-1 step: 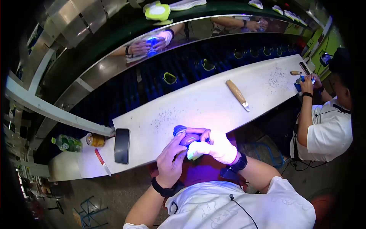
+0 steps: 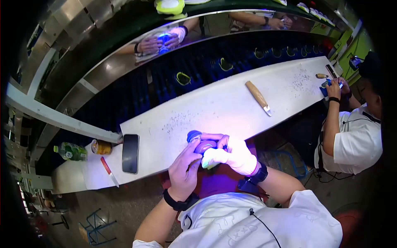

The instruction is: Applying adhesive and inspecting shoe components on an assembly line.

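Note:
My left hand [image 2: 182, 168] is bare, with a black band at its wrist, and its fingers wrap round one side of a dark blue shoe [image 2: 205, 146]. On the other side my right hand [image 2: 235, 158], in a white glove, closes on the same shoe. Bright violet-white light falls on the glove and washes out its fingers. A rounded blue end of the shoe shows beyond my fingertips, and a light green part shows under the glove. Much of the shoe is hidden by my hands. It is held just off the near edge of the white bench [image 2: 223, 109].
A wooden-handled knife [image 2: 257, 97] lies on the bench, with dark crumbs left of it. Further left are a phone [image 2: 130, 153], a red-handled knife [image 2: 109, 171], a can [image 2: 101, 146] and a green bottle [image 2: 71, 151]. Shoes [image 2: 182, 78] sit on the dark conveyor behind. A co-worker [image 2: 349, 132] sits at right.
The whole view has shifted slightly, with the bench and its things sitting a little differently in the picture. Both hands keep their hold on the shoe.

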`<state>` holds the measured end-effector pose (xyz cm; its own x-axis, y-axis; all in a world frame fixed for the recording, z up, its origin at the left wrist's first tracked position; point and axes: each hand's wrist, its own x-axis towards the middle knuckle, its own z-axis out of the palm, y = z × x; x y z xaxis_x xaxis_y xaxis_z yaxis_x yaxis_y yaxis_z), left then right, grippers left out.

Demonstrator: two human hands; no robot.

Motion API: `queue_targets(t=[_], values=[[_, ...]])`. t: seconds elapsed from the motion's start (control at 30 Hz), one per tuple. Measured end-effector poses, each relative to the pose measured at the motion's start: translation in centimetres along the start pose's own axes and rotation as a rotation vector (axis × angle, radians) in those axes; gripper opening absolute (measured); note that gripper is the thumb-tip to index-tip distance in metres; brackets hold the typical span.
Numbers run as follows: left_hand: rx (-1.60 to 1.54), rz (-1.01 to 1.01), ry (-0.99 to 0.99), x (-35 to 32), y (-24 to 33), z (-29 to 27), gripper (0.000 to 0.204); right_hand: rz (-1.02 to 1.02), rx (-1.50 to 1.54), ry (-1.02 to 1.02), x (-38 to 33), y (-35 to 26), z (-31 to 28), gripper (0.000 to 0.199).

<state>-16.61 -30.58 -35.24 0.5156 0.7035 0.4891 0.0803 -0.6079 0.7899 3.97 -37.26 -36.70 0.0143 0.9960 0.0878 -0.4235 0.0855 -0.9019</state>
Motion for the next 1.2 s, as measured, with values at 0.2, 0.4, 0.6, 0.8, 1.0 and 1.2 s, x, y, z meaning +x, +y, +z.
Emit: queue_targets(t=[0.2,0.4,0.6,0.8,1.0,1.2], values=[[-0.173,-0.133,0.013,-2.9,0.7,0.0,0.027,-0.118,0.187,0.103,-1.6,2.7,2.4,0.023],[-0.254,-0.179,0.07,-4.8,1.0,1.0,0.039,-0.203,0.031,0.109,-2.5,2.5,3.6,0.022],[-0.386,-0.264,0.182,-5.7,1.4,2.2,0.034,-0.344,-0.093,0.184,-2.9,4.1,4.2,0.026],[-0.389,-0.197,0.142,-5.8,1.0,1.6,0.031,-0.385,-0.222,0.174,-2.7,4.0,3.9,0.029],[-0.267,-0.234,0.038,-2.6,2.3,-0.7,0.032,-0.435,-0.539,0.192,-1.7,1.9,3.5,0.035],[-0.149,-0.312,0.097,-2.6,2.5,-1.1,0.03,-0.473,-0.877,0.117,-0.7,2.1,3.4,0.039]])
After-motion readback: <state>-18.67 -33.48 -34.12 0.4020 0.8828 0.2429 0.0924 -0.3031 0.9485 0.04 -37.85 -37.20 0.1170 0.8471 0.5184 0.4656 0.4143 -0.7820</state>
